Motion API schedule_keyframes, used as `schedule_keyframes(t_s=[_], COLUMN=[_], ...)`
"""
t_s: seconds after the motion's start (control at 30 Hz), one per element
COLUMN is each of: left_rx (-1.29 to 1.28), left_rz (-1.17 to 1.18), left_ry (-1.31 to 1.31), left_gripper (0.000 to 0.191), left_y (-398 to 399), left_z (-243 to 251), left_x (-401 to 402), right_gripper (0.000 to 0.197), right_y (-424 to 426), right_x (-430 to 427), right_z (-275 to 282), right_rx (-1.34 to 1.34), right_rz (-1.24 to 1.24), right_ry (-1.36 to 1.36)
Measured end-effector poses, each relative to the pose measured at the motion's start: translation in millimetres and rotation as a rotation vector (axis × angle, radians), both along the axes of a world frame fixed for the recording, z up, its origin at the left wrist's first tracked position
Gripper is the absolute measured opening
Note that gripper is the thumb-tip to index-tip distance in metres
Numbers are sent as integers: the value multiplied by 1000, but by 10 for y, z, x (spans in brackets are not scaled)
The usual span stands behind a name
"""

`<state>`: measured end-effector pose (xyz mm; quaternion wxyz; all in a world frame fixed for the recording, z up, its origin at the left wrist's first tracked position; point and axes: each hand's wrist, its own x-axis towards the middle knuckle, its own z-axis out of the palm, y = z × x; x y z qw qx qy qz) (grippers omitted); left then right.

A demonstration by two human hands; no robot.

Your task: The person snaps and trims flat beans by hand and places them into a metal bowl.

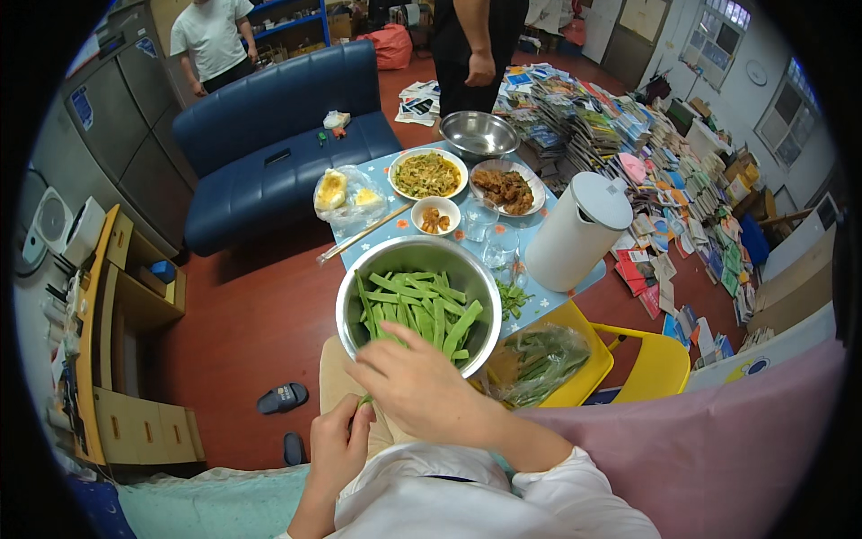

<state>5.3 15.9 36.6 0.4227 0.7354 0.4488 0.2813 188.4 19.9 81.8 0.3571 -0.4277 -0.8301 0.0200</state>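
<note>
A stainless steel bowl (pixel 345 316) holding broad green bean pieces (pixel 421 306) rests at the near edge of the low table (pixel 549 306). My left hand (pixel 342 424) is below the bowl, thumb and fingers pinched on a green bean (pixel 364 401), mostly hidden. Over the bowl's near rim reaches my right hand (pixel 407 377), blurred, its fingers loosely spread and nothing plainly held in them. Green trimmings (pixel 513 298) lie on the table right of the bowl. A clear plastic bag of whole green beans (pixel 539 360) sits on a yellow folding chair (pixel 592 357).
Behind the bowl stand a noodle-like dish (pixel 427 174), a plate of browned food (pixel 508 188), a small bowl (pixel 436 216), glasses (pixel 500 246), chopsticks (pixel 367 232) and a white kettle (pixel 578 232). Another steel bowl (pixel 479 133) is at the far edge. Two people (pixel 210 40) stand beyond.
</note>
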Motion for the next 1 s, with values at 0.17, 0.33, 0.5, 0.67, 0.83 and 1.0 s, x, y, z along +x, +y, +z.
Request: schedule_keyframes(t_s=[0.17, 0.33, 0.5, 0.67, 0.83, 1.0], left_rx=[263, 185, -415, -658, -426, -381], left_rz=[-228, -463, -413, -235, -119, -130], left_ry=[223, 271, -161, -460, -473, -352], left_gripper=[13, 16, 30, 30, 27, 26], left_y=[91, 125, 131, 110, 103, 109], left_z=[86, 149, -91, -49, -77, -103], left_x=[-6, -18, -27, 202, 366, 344], right_gripper=[20, 12, 11, 12, 14, 17], right_y=[-364, -526, -588, -516, -455, -415], right_x=[60, 138, 130, 47, 51, 135], right_z=[-281, -318, -383, -463, -461, -533], right_rx=[-374, -523, -573, -618, -627, -595], right_rz=[-9, 5, -48, -185, -263, -368], right_ry=[-157, -67, 271, 535, 728, 966])
